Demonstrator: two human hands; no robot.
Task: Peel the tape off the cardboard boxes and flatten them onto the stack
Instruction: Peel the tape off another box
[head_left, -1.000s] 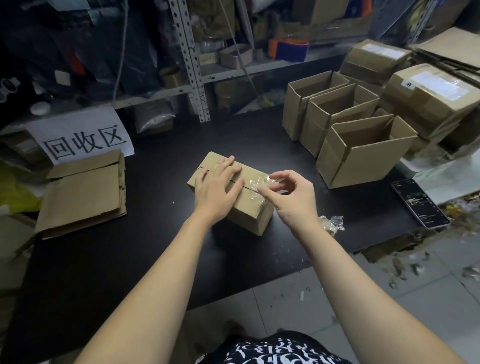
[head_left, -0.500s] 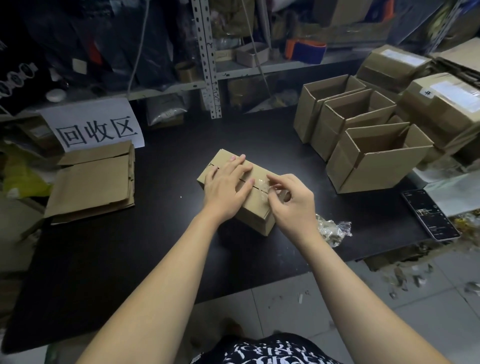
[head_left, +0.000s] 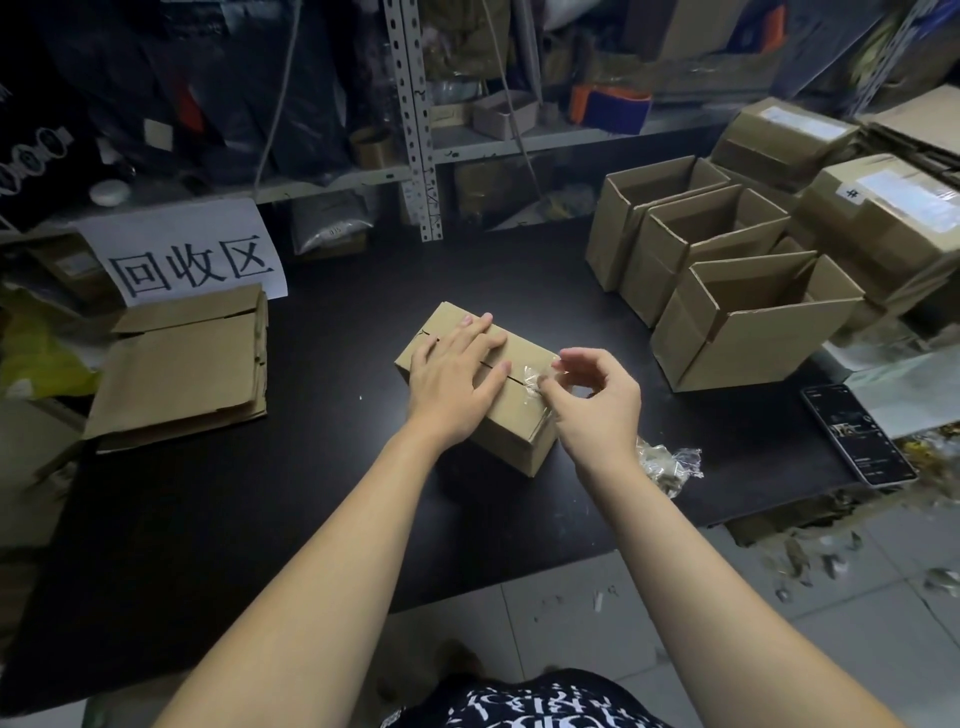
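A black table is dimly lit. Cluttered metal shelving is set behind the table. A grey tiled floor is noted on the table's near side, with scraps scattered by its right corner.

- The left hand covers most of the small box top seam.
- The right hand pinches the clear tape, its fingers hiding the end.
- The tape wad sits partly behind the right wrist.
- The phone screen is too small to read.
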